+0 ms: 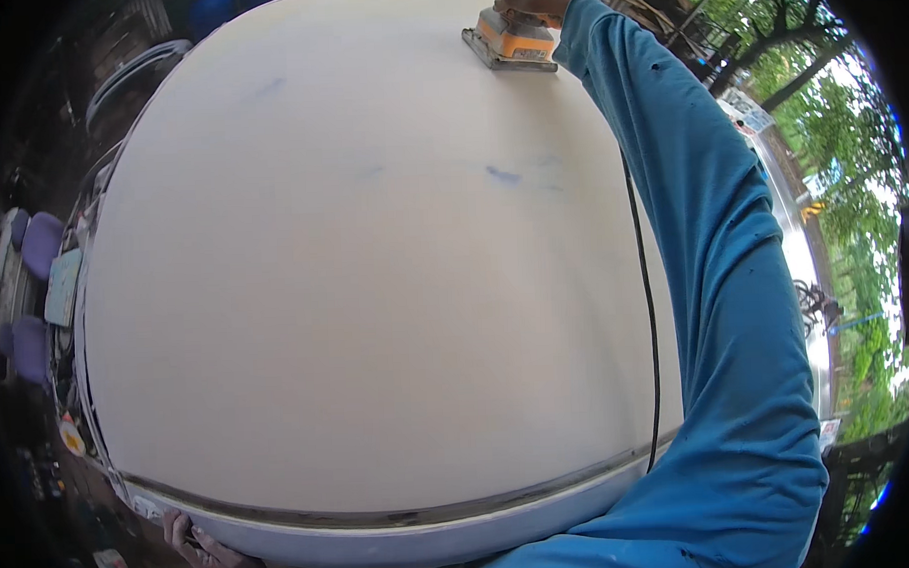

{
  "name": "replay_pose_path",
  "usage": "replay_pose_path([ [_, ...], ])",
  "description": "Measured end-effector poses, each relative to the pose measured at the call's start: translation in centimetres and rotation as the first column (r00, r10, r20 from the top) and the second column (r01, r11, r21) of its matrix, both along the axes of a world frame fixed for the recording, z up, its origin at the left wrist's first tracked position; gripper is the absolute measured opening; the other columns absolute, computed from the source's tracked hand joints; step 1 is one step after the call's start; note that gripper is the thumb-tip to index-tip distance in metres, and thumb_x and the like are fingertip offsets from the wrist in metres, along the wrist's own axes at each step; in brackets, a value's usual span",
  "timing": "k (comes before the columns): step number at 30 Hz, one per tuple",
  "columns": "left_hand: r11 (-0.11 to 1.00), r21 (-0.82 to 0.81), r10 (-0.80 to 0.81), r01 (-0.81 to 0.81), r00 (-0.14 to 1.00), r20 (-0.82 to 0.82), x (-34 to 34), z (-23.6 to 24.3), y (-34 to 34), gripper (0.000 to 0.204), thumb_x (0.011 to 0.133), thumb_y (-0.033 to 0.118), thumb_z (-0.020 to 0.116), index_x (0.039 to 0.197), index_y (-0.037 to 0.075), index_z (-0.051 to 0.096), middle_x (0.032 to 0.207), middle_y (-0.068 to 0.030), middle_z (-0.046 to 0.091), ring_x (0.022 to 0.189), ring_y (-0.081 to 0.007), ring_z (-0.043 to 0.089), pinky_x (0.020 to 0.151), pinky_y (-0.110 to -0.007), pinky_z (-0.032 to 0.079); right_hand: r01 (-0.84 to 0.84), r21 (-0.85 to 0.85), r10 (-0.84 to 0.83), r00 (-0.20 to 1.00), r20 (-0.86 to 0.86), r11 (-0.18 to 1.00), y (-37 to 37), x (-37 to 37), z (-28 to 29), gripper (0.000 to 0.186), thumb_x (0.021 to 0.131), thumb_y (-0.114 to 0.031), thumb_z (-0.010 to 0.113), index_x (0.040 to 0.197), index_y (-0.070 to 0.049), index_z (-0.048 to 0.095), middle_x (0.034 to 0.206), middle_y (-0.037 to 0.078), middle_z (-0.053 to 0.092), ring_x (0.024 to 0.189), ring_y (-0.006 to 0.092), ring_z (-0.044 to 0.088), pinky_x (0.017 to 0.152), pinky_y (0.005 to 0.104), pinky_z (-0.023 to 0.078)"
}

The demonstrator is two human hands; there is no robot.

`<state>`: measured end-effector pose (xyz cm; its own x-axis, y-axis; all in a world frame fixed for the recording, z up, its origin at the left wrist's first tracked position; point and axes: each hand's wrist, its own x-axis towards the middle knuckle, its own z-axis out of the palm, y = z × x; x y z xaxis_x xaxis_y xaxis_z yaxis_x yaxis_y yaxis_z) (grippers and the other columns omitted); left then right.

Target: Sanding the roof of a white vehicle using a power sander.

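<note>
A broad cream-coloured panel (pixel 365 287), like a vehicle roof, fills the middle, with faint bluish patches on its surface. My right hand (pixel 530 1) grips an orange and grey power sander (pixel 516 43), which rests on the panel near its far right; my blue-sleeved arm stretches over the right side. A black cord (pixel 643 277) runs down the panel beside that arm. At the lower left, my left hand (pixel 208 548) has its fingers curled on the grey front edge (pixel 363 538) of the panel.
Purple padded pieces (pixel 41 244), a light blue-green flat piece (pixel 62 286) and assorted dark clutter line the left. A curved grey tube (pixel 132 75) is at the upper left. Trees (pixel 850 150), a bright metal surface and a bicycle-like frame (pixel 811 302) show at the right.
</note>
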<state>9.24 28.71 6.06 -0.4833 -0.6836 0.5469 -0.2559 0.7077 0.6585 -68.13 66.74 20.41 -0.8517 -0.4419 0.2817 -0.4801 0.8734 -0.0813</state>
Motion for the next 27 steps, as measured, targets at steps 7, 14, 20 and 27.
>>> replay_pose_path([
  [7, 0.997, 0.062, 0.041, -0.038, 0.998, -0.049, 2.3, 0.9, 11.6, 0.023, 0.098, 0.009, 0.044, 0.115, -0.002, 0.055, 0.134, -0.0186, 0.053, 0.133, -0.0337, 0.047, 0.118, -0.049, 0.033, -0.224, 0.039, 0.224, 0.974, -0.013, 0.974, 0.0, 7.9, 5.7, 0.064, 0.082, -0.039, 0.079, 0.139, -0.015, 0.061, 0.134, 0.015, 0.066, 0.12, 0.0311, 0.066, 0.104, 0.0396, 0.052],
  [14, 0.997, 0.056, 0.058, -0.055, 0.997, -0.054, 2.3, 2.9, 17.2, 0.023, 0.095, 0.008, 0.044, 0.112, -0.003, 0.056, 0.13, -0.0191, 0.055, 0.13, -0.0346, 0.05, 0.116, -0.049, 0.035, -0.533, 0.102, 0.535, 0.845, 0.007, 0.84, -0.3, 16.0, 10.5, 0.065, 0.082, -0.038, 0.079, 0.14, -0.015, 0.06, 0.133, 0.015, 0.066, 0.12, 0.0302, 0.066, 0.103, 0.039, 0.052],
  [20, 0.999, 0.01, 0.031, -0.03, 0.994, -0.101, -1.9, 1.3, 14.7, 0.021, 0.093, 0.007, 0.046, 0.109, -0.003, 0.056, 0.127, -0.019, 0.056, 0.128, -0.0347, 0.051, 0.116, -0.05, 0.035, -0.65, 0.127, 0.656, 0.754, -0.014, 0.75, -1.0, 13.5, 11.5, 0.065, 0.082, -0.037, 0.079, 0.14, -0.015, 0.06, 0.132, 0.014, 0.067, 0.119, 0.0295, 0.066, 0.103, 0.0385, 0.053],
  [27, 0.993, 0.071, 0.094, -0.089, 0.993, -0.069, -2.6, 1.2, 14.7, 0.023, 0.094, 0.01, 0.045, 0.11, -0.004, 0.055, 0.128, -0.0192, 0.056, 0.127, -0.0348, 0.05, 0.116, -0.051, 0.035, -0.318, 0.075, 0.321, 0.946, -0.035, 0.945, 3.8, 1.4, 10.2, 0.065, 0.082, -0.036, 0.08, 0.14, -0.014, 0.059, 0.131, 0.014, 0.067, 0.119, 0.0287, 0.066, 0.103, 0.0379, 0.053],
])
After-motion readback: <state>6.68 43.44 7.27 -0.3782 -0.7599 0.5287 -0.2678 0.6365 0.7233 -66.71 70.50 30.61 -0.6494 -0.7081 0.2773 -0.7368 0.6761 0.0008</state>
